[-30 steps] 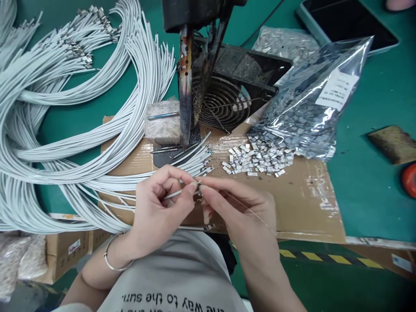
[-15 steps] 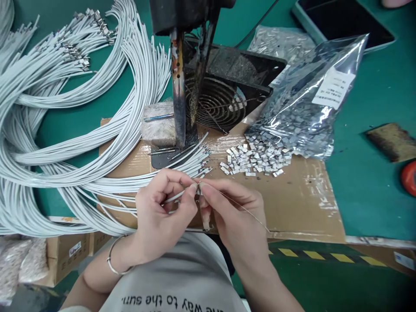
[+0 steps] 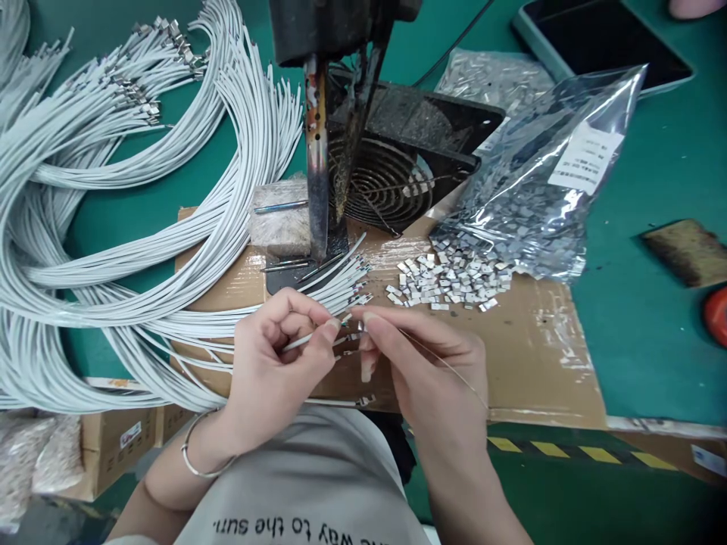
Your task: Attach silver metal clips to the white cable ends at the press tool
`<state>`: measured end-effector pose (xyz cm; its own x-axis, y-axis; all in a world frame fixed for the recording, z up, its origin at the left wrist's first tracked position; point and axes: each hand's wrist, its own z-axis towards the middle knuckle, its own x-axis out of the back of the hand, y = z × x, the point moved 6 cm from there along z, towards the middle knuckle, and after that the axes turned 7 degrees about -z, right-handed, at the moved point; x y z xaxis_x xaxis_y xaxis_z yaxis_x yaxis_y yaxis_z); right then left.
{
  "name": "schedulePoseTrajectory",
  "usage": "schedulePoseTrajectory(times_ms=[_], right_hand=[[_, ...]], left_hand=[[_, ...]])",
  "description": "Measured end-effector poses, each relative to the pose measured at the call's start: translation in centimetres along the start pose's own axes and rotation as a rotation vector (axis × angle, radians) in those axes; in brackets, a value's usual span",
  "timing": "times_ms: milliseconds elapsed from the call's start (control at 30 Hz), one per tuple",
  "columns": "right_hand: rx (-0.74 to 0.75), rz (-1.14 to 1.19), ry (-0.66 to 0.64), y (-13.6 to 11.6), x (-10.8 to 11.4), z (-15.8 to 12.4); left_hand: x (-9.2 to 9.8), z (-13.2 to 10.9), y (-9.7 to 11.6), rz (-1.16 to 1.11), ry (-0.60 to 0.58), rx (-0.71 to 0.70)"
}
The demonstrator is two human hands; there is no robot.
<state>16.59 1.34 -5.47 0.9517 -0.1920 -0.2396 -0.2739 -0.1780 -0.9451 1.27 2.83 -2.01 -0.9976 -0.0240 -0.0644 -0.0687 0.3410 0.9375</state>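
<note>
My left hand [image 3: 284, 363] is closed in a pinch on a white cable [image 3: 298, 343], close to its stripped end. Opposite it, a little apart, my right hand [image 3: 435, 371] is closed with thumb and fingertips around a small metal terminal [image 3: 361, 326]. A thin solder wire [image 3: 454, 371] also runs through the right hand and trails past the wrist side. Just beyond both hands lie the ends of several white cables [image 3: 341, 284] on the cardboard [image 3: 534, 341]. Small loose metal terminals [image 3: 448, 280] are heaped to the right of these ends.
A soldering iron stand with a dark metal tip [image 3: 316, 166] hangs above the work area, before a black fan [image 3: 391, 182]. Coiled cable bundles [image 3: 141, 280] fill the left. At right are a clear bag [image 3: 528, 189], a sponge [image 3: 684, 251] and a tablet [image 3: 602, 38].
My hands have drawn apart: the right one moved right with the terminal and solder wire, the left slightly left with the cable. A gap now shows between the fingertips.
</note>
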Motion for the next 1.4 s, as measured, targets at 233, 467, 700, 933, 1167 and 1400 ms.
schedulePoseTrajectory(times_ms=[233,467,700,933,1167,1400], right_hand=[[0.154,-0.221,-0.110,-1.1,-0.2,0.5],[0.369,-0.343,-0.187,-2.7,0.2,0.6],[0.551,-0.525,-0.275,-4.2,0.4,0.6],[0.352,-0.392,-0.106,-3.5,1.6,0.9],[0.097,-0.131,0.046,-0.7,1.8,0.5],[0.129,-0.139,-0.006,-1.3,0.7,0.4]], left_hand=[[0.0,0.2,-0.3,-0.103,-0.081,0.093],[0.0,0.1,-0.1,-0.113,-0.121,0.155],[-0.2,0.0,-0.1,-0.070,-0.135,0.165],[-0.1,-0.5,0.7,-0.013,0.073,0.176],[0.5,-0.3,0.9,0.036,0.085,0.012],[1.0,-0.1,0.9,0.123,0.108,-0.048]])
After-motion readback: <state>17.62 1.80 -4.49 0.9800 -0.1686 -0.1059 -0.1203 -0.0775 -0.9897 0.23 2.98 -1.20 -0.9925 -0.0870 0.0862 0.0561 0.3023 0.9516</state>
